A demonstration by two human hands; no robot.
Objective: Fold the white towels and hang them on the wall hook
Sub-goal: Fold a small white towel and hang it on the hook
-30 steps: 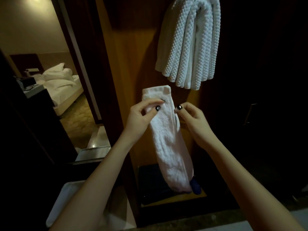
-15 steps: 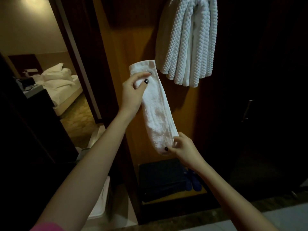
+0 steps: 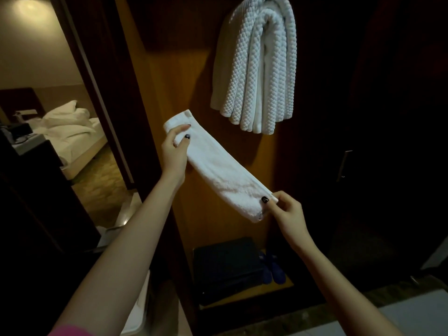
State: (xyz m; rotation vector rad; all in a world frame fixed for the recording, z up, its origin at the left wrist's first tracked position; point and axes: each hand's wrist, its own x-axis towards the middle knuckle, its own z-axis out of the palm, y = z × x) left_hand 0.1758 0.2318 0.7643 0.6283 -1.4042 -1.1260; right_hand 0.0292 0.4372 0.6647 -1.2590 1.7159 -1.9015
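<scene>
A small white towel [image 3: 218, 169], folded into a long narrow strip, stretches diagonally between my hands in front of the wooden wall panel. My left hand [image 3: 173, 154] grips its upper left end, thumb on top. My right hand [image 3: 287, 214] pinches its lower right end. Above them a thick white waffle-textured towel [image 3: 257, 69] hangs folded on the wall; the hook itself is hidden under it.
A dark cabinet door with a metal handle [image 3: 344, 166] stands at right. A dark case [image 3: 228, 267] and blue slippers [image 3: 272, 269] lie on the low shelf below. At left a doorway opens onto a bed [image 3: 72, 132]. A white bin [image 3: 138, 311] stands by my left arm.
The towel strip hung vertically from both hands a second ago. My right hand slid down to its lower end and drew it out to the right, so the strip now lies slanted between both hands.
</scene>
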